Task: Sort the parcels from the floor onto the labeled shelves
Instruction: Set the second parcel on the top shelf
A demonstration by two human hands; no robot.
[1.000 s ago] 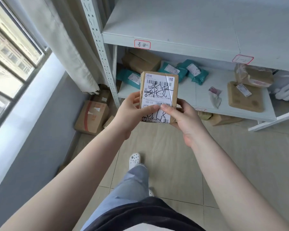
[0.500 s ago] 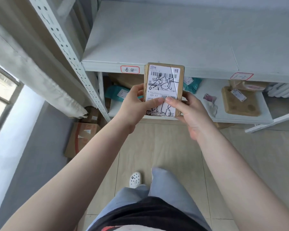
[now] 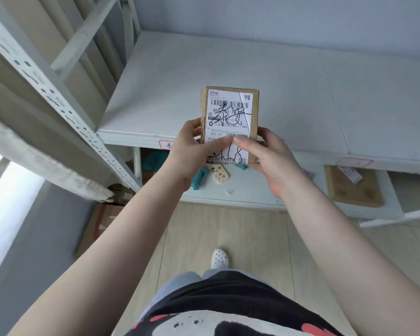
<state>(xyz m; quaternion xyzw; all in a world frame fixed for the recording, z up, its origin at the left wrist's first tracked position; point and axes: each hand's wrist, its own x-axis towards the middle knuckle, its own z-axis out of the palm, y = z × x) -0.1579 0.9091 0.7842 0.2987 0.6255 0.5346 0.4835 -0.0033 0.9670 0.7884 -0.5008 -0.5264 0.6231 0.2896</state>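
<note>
At the centre of the frame both hands hold a small cardboard parcel (image 3: pixel 229 122) upright, its white shipping label facing the camera with black handwriting scrawled over the barcodes. The left hand (image 3: pixel 188 151) has its grip clamped on the parcel's left edge, thumb lying across the lower label; the right hand (image 3: pixel 269 157) clamps the right edge, its thumb meeting the left one on the label. The parcel is in the air in front of the upper shelf (image 3: pixel 228 76), whose front lip carries a red-bordered tag (image 3: pixel 166 144) partly hidden by the left hand. On the lower shelf (image 3: pixel 247 194), at centre right, lies a flat brown parcel (image 3: pixel 352 187); teal packets (image 3: pixel 155 157) show at centre left.
</note>
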